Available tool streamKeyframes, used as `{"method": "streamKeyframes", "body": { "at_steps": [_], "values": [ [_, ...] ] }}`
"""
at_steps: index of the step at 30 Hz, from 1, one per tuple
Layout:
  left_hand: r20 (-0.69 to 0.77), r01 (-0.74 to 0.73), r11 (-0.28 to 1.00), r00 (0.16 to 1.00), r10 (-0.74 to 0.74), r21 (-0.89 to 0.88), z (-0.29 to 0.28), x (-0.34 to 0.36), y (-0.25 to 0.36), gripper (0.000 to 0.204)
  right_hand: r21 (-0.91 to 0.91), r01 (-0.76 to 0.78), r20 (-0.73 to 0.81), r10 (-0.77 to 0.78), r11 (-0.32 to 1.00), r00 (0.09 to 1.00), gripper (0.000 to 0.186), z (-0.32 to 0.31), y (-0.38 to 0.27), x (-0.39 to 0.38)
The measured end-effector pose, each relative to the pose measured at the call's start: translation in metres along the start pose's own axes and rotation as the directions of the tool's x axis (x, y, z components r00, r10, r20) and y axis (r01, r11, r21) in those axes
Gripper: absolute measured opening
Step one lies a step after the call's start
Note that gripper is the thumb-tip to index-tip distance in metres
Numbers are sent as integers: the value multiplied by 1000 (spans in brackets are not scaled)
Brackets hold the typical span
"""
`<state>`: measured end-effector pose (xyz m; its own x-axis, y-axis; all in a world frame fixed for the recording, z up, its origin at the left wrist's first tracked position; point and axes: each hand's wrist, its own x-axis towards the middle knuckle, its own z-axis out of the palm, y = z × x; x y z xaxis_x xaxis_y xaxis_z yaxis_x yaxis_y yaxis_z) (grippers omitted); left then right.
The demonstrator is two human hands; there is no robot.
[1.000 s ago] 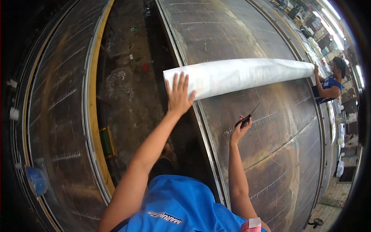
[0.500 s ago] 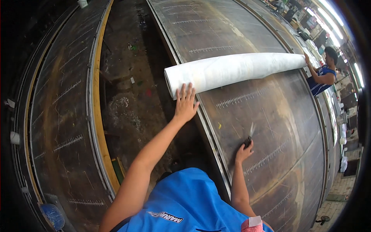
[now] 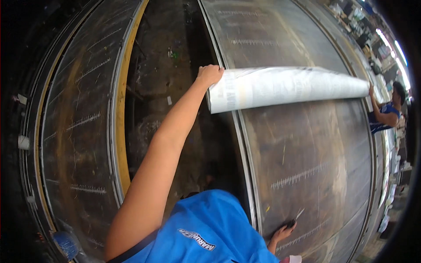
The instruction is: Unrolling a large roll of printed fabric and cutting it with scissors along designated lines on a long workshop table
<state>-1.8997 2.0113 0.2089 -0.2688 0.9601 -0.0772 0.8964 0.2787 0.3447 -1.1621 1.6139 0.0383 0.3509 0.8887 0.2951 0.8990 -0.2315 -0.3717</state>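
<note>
A long white roll of sheet material (image 3: 280, 90) with faint grey print lies across the long dark worktable (image 3: 302, 144). At its near left end, my left hand (image 3: 211, 73) is closed over the upper edge, fingers curled and partly hidden. My right hand (image 3: 284, 233) is low over the worktable, closed around the dark handles of a pair of scissors (image 3: 299, 214). The blades point up and away to the right, apart from the roll. A co-worker (image 3: 388, 114) across the worktable has their hands at the roll's far end.
A metal rail (image 3: 245, 153) runs along the worktable's near edge. Left of it, a dark floor aisle (image 3: 153, 101) with small litter separates a second worktable (image 3: 83, 131) with a yellow edge. A blue round object (image 3: 66, 244) sits at the lower left. Cluttered shelves stand at the far right.
My left hand has gone from lying flat on the roll to gripping its upper edge. The view has shifted; the scissors, still in my right hand, now appear lower and farther from the roll.
</note>
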Motion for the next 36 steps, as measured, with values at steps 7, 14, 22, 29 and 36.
{"method": "streamKeyframes", "body": {
  "at_steps": [7, 14, 22, 29, 36],
  "values": [
    [-498, -219, 967, 829, 254, 129, 51, 9, -3, 73, 362, -123, -275, 232, 924, 933, 47, 111, -155, 115],
    [-542, -286, 944, 774, 328, 163, 25, 130, -62, 82, 707, -2, 44, -41, 707, 998, 52, 267, -469, 254],
    [-72, 141, 990, 987, -141, -7, -105, 383, -174, 59, 515, -67, 82, 28, 855, 996, 56, 347, -650, 285],
    [-428, -327, 942, 842, 329, 79, -59, 362, -198, 83, 164, -343, -49, 354, 925, 934, 57, 397, -686, 303],
    [-581, -163, 949, 758, 296, 271, -101, 540, -270, 71, 25, -319, -98, 320, 947, 942, 62, 410, -685, 309]
  ]
}}
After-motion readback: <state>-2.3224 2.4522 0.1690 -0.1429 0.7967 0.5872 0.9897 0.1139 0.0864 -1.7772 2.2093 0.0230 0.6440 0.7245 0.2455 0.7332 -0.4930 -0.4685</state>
